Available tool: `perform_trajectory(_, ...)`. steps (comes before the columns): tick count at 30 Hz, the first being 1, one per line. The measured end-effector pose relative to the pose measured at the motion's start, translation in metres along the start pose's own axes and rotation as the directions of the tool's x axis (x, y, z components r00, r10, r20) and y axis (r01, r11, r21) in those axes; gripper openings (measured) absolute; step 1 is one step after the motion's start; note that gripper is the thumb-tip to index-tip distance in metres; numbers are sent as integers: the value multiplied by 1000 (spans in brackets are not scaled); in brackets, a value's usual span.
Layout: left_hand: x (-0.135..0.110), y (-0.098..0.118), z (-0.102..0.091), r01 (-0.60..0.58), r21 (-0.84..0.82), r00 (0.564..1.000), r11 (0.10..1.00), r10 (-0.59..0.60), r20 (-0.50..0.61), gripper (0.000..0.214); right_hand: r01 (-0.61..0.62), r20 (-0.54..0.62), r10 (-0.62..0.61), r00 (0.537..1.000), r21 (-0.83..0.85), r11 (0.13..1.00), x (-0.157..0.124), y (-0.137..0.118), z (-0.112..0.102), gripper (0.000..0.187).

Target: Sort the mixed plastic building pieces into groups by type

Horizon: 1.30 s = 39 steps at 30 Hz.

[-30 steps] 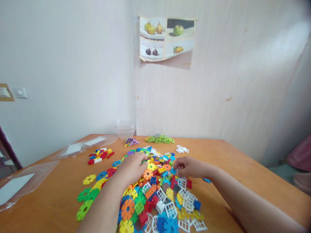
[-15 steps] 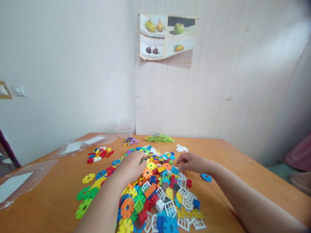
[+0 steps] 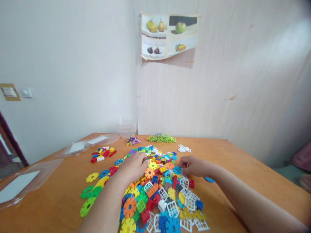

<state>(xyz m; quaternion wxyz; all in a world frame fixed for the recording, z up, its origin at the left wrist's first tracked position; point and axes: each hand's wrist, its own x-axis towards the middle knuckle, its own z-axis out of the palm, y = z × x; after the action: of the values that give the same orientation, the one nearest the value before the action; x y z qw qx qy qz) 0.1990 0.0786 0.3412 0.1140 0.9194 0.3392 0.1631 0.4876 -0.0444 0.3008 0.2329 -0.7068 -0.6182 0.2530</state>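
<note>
A long heap of mixed plastic building pieces (image 3: 150,191) spreads over the table. My left hand (image 3: 134,166) lies over the heap's left side, thumb and forefinger curled close together; whatever is between them is hidden. At the heap's right edge, my right hand (image 3: 198,166) reaches down with fingers bent inward and thumb low. Its fingertips are beside a blue notched disc (image 3: 177,170) and a white lattice window piece (image 3: 184,183); I cannot make out what they grip. An orange flower disc (image 3: 149,172) and a yellow brick (image 3: 163,169) lie between the hands.
Sorted groups lie around: red, yellow and white bricks (image 3: 103,154), purple pieces (image 3: 133,141), green pieces (image 3: 162,138) and white window pieces (image 3: 184,148). Clear tubs (image 3: 126,129) stand at the back, with clear lids (image 3: 29,181) at left. A blue disc (image 3: 209,179) sits under my right wrist.
My right hand has lowered onto the heap's right edge, its fingers curling in more. My left hand stays about where it was on the heap. The view has shifted slightly left.
</note>
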Motion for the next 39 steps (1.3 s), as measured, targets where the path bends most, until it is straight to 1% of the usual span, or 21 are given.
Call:
perform_trajectory(3,0,0,2,-47,-9,999,999,47,5,33,17,-7,-17,1000,49,999,0,-5,2,9)
perform_trajectory(9,-1,2,6,-60,-31,998,998,60,-2,35,22,-29,-17,999,174,985,2,-27,21,8)
perform_trajectory(12,-1,5,6,-78,-40,997,996,79,9,36,32,-21,-28,999,264,964,1,-40,25,17)
perform_trajectory(14,-2,6,6,-77,-37,997,996,78,28,37,44,-24,-39,999,306,951,-1,-45,22,21)
perform_trajectory(16,-2,6,6,-71,-30,996,997,72,42,37,45,-45,-34,998,283,958,-2,-46,15,17)
perform_trajectory(20,-2,5,6,-75,-15,996,997,75,48,36,-10,-59,17,998,120,993,-6,-37,-3,7)
perform_trajectory(22,-2,5,6,-77,-14,996,997,77,46,36,-41,-42,44,998,56,998,-8,-31,-9,8)
perform_trajectory(25,-2,5,5,-71,-8,996,997,71,51,36,-73,-21,73,997,-14,997,-12,-25,-13,17)
perform_trajectory(29,-2,6,5,-67,-5,996,998,67,57,38,-52,44,54,998,-50,997,-12,-21,-9,30)
perform_trajectory(31,-3,5,5,-74,-13,996,997,74,55,39,-25,53,28,998,-49,998,-11,-22,-6,32)
perform_trajectory(36,-3,3,5,-91,-8,994,996,92,53,39,22,-7,-23,1000,-53,998,-8,-34,3,16)
perform_trajectory(39,-3,4,5,-95,-1,994,995,95,44,38,35,-46,-36,998,-15,999,-8,-43,11,14)
